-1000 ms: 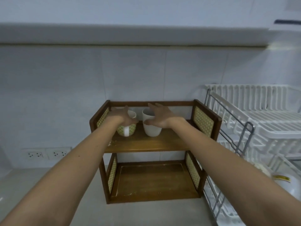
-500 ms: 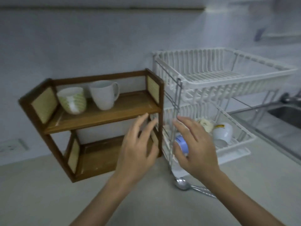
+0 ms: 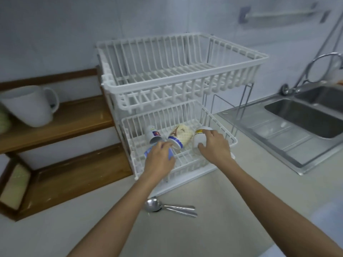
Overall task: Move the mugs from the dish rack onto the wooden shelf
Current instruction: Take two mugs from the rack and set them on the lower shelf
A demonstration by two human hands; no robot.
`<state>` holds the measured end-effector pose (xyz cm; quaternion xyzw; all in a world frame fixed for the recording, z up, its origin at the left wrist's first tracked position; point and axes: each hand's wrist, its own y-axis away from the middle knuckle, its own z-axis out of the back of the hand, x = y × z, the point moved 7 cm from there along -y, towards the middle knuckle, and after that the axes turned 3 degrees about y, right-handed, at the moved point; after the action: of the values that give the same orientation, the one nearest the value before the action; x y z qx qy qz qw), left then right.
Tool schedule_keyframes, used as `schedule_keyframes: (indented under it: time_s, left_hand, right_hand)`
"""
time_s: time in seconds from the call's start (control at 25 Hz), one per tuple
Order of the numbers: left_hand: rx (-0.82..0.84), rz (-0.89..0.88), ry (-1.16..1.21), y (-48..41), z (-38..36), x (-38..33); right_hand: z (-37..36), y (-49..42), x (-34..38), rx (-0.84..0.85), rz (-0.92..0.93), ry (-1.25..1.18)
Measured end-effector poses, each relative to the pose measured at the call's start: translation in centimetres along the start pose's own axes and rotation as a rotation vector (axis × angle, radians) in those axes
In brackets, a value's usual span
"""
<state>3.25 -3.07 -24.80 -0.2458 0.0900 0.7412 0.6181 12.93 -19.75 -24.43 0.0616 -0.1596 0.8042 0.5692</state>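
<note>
A white two-tier dish rack (image 3: 185,86) stands on the counter. Its lower tier holds several mugs lying on their sides. My left hand (image 3: 159,160) rests over a blue mug (image 3: 148,152) at the tier's front left, fingers curled on it. My right hand (image 3: 215,147) grips a white mug with a yellow label (image 3: 200,135) at the right. Between them lie a beige patterned mug (image 3: 181,135) and a small white mug with a red and blue print (image 3: 154,134). The wooden shelf (image 3: 70,123) at left carries a white mug (image 3: 31,106) and part of a green one (image 3: 3,121).
Two metal spoons (image 3: 167,207) lie on the counter in front of the rack. A steel sink (image 3: 306,117) with a tap is at the right. The shelf's lower board (image 3: 78,175) is bare.
My view swung right from the shelf to the rack. Both hands left the shelved mugs, crossed over, and now lie on mugs in the rack's lower tier.
</note>
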Motion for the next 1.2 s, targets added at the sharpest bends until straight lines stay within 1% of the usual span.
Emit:
schedule_keyframes:
  time_s: [0.12,0.2,0.24,0.32,0.4,0.48,0.56,0.64,0.68,0.76,0.88,0.96,1.04,1.2]
  left_hand:
    - [0.162,0.172,-0.27,-3.5,-2.3,1.6]
    - [0.268,0.232,-0.372,-4.4,-3.3,2.5]
    - [0.292,0.245,-0.404,-4.7,-3.6,2.7]
    - [0.298,0.263,-0.452,-5.1,-3.9,2.9]
    - [0.27,0.267,-0.484,-5.3,-3.9,2.8]
    - [0.218,0.275,-0.455,-5.3,-3.6,3.0]
    - [0.156,0.298,-0.359,-4.8,-3.0,3.5]
    - [0.064,0.294,-0.192,-3.9,-1.9,3.6]
    - [-0.001,0.262,-0.106,-3.4,-1.1,3.1]
    - [-0.143,0.163,0.057,-1.8,1.0,1.3]
    - [-0.307,0.038,0.288,2.0,4.7,-2.3]
    - [-0.382,-0.012,0.371,5.5,7.5,-4.0]
    - [-0.438,-0.061,0.439,8.9,10.4,-5.0]
    - [-0.583,-0.185,0.502,14.9,18.1,-3.9]
  right_hand:
    - [-1.4,-4.6,-2.1,0.119,-0.141,-0.051]
    - [-3.2,-6.4,-3.0,0.22,-0.237,-0.171]
    - [-4.2,-7.0,-3.5,0.265,-0.289,-0.263]
    - [-6.1,-7.4,-4.1,0.33,-0.419,-0.501]
    - [-7.2,-7.4,-4.2,0.347,-0.513,-0.674]
    - [-7.6,-7.7,-4.1,0.32,-0.523,-0.727]
    - [-7.4,-7.8,-4.0,0.272,-0.504,-0.757]
    - [-6.3,-7.6,-3.8,0.201,-0.436,-0.775]
    - [-5.4,-7.4,-3.6,0.157,-0.378,-0.799]
    - [-2.8,-6.4,-2.8,0.079,-0.243,-0.905]
    - [2.1,-3.2,-1.4,0.038,0.013,-1.032]
    - [5.5,-0.2,0.0,0.019,0.19,-1.057]
    - [8.8,2.9,1.7,-0.033,0.326,-1.093]
    - [14.4,8.6,8.1,-0.078,0.588,-1.176]
